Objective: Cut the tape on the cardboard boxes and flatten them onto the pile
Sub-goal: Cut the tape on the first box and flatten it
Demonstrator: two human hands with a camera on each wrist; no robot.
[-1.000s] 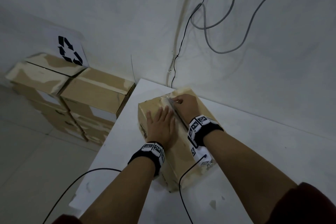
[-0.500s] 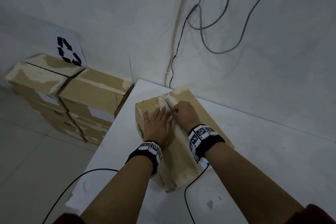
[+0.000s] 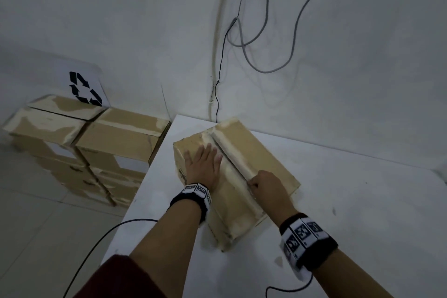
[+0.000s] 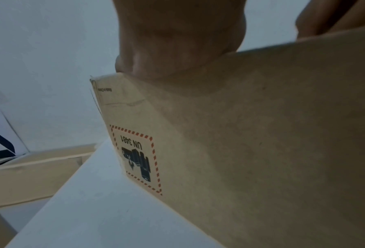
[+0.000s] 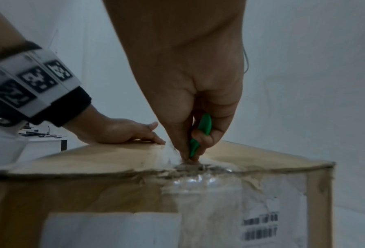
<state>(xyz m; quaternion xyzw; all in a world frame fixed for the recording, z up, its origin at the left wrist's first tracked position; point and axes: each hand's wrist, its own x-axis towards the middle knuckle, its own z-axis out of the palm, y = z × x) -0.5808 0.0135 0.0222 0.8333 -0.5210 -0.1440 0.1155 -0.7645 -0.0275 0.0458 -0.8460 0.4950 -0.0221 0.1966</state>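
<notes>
Right hand (image 5: 198,117) grips green cutter (image 5: 204,125) on taped box (image 3: 254,152) seam.

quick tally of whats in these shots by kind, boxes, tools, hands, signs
box on the table: 1
boxes stacked on the floor: at least 4; lower ones hard to separate
green cutter: 1
hands: 2, left hand, right hand
recycling sign: 1
total: at least 9

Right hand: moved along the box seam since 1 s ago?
Yes. The right hand, gripping the green cutter, has slid back along the tape seam from the box's far end toward the near edge.
</notes>
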